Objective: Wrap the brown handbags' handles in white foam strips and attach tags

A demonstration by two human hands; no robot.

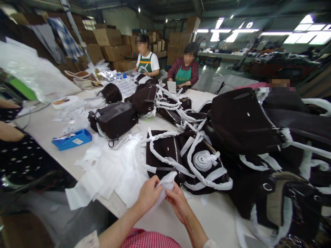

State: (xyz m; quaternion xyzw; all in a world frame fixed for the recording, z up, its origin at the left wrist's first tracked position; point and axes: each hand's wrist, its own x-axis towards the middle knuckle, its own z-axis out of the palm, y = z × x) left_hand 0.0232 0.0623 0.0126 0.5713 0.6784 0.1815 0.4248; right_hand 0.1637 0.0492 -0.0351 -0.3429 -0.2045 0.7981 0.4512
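Low in the middle of the head view, my left hand [150,193] and my right hand [179,202] both pinch a thin white sheet [168,179], one hand at each side of it. Just beyond them lies a dark bag [165,148] with straps wrapped in white material. A coiled white strip [204,160] rests on the dark bag to its right. Left of my hands, a loose pile of white sheets [121,168] spreads over the table's edge.
More dark bags [240,120] are heaped on the right. A blue box [74,139] and a black bag [117,119] stand on the table [46,127]. Two people in aprons work across it; another person's arm [10,132] shows at the left.
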